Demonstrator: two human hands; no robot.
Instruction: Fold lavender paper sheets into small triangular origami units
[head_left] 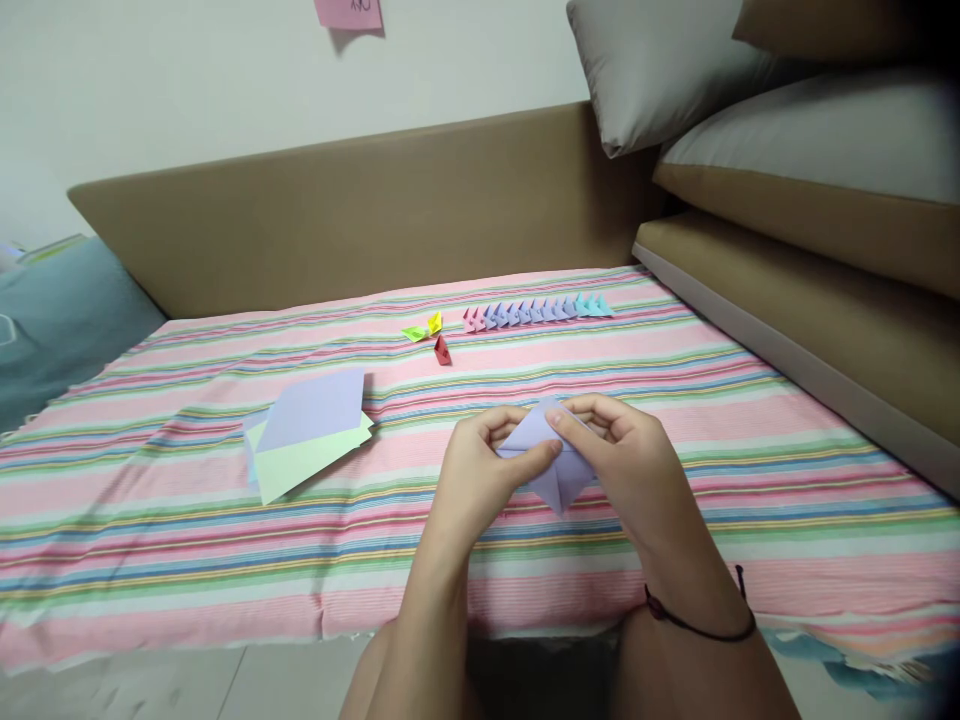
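Note:
Between my two hands is a folded sheet of lavender origami paper, diamond-shaped with creases and a point toward me. My left hand pinches its left side, thumb lying across the front. On the right side, my right hand grips it with the thumb pressed near the top and fingers curled behind. The fingers behind the paper are partly hidden. Farther off lies a row of small folded paper pieces in pink, lavender and light blue. Left of that row sit a red folded piece, a yellow one and a green one.
Loose lavender and pale green paper sheets lie to the left on a striped cloth. A brown backrest runs along the wall. Stacked cushions stand at the right, a blue-grey pillow at the far left.

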